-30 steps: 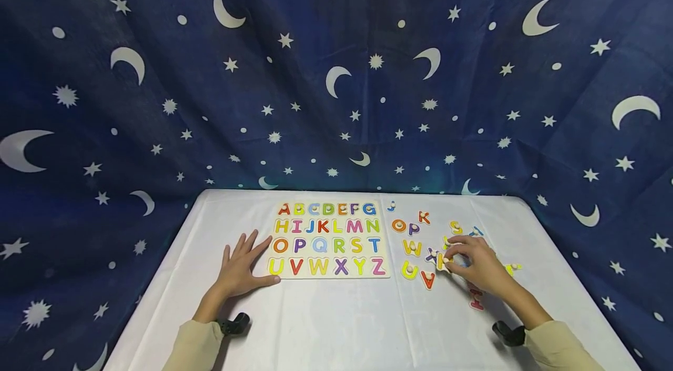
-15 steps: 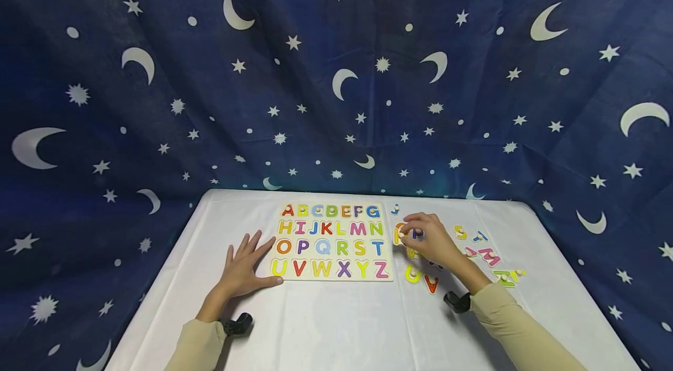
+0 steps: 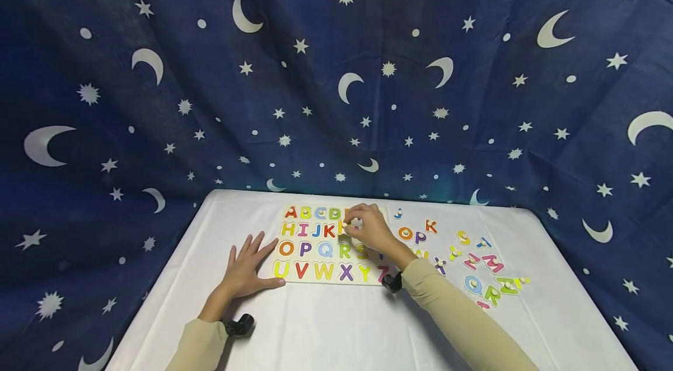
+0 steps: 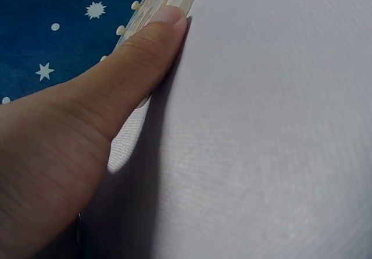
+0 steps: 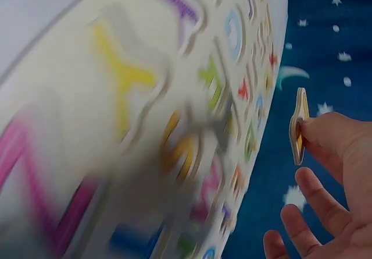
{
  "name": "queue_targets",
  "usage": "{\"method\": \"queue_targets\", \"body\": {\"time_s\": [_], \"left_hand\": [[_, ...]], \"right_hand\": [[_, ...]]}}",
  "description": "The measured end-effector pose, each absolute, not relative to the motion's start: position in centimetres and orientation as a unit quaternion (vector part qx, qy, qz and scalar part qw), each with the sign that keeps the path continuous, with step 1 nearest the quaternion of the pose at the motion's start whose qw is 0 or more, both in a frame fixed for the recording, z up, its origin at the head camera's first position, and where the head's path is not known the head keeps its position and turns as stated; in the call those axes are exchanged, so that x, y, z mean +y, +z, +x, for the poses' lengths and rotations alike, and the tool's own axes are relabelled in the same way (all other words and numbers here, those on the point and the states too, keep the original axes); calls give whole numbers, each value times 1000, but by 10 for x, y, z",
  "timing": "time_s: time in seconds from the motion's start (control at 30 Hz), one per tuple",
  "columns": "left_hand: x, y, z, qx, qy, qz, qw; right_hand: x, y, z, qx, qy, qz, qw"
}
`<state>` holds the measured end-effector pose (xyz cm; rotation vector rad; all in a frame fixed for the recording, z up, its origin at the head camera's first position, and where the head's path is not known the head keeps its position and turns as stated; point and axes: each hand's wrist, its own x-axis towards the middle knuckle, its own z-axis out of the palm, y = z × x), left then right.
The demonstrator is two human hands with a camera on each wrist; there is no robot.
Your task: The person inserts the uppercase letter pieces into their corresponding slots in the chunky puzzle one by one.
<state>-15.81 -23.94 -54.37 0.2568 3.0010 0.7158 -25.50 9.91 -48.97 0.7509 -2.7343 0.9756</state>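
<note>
My right hand (image 3: 370, 228) pinches a yellow-orange letter puzzle piece (image 3: 341, 227) by its knob, over the second row of the alphabet board (image 3: 315, 283). Seen edge-on in the right wrist view, this piece (image 5: 297, 125) is clear of the board, with thumb and finger at its knob. Letters A to G in the top row carry knobs; the hand partly covers that row's right end. My left hand (image 3: 244, 271) lies spread on the cloth at the board's left side. Its thumb (image 4: 136, 55) touches the board's lower left corner.
Loose knobbed letters lie right of the board, among them a blue J (image 3: 398, 214), a red K (image 3: 431, 226), an orange O (image 3: 405, 233), a pink M (image 3: 493, 264) and a blue Q (image 3: 473, 284). The right forearm hides some. A starry curtain (image 3: 315, 67) hangs behind the table.
My right hand has carried the letter piece leftward from the loose letters to above the board. The left hand has stayed at the board's corner. The head view has shifted slightly.
</note>
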Motion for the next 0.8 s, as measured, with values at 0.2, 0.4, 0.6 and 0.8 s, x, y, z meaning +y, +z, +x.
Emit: {"method": "queue_targets", "body": {"time_s": [0.2, 0.4, 0.6, 0.8], "left_hand": [[-240, -545, -159, 970, 227, 80, 25], [-240, -545, -158, 972, 219, 88, 22], [-240, -543, -158, 969, 225, 97, 20], [-242, -544, -158, 970, 223, 93, 21]], "right_hand": [[50, -493, -264, -911, 317, 260, 52], [11, -500, -269, -919, 295, 260, 34], [-18, -511, -273, -929, 262, 259, 33], [-36, -515, -276, -935, 240, 258, 39]]}}
